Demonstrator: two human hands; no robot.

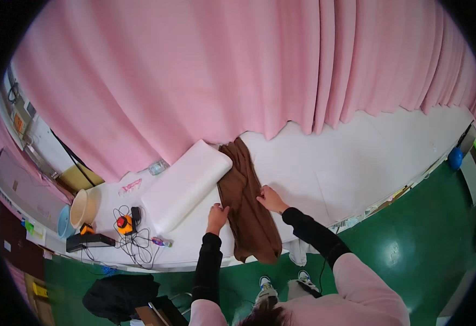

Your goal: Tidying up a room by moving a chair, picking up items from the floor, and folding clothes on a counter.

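A long piece of brown cloth (pixel 248 217), perhaps a garment folded lengthwise, lies on the white-covered table in front of me. Its far end rests against a white pillow (pixel 186 185), and its near end reaches the table's front edge. My left hand (pixel 218 218) is closed on the left edge of the cloth. Farther up, my right hand (pixel 272 199) pinches the right edge. Creases run down the brown fabric between the two hands.
Pink curtains (pixel 210 65) hang behind the table (pixel 357 157). On the left are tangled black cables (pixel 137 247), an orange device with a red button (pixel 124 224), a black box (pixel 90 242) and a beige basin (pixel 81 209). A dark draped chair (pixel 118 296) stands below on the green floor.
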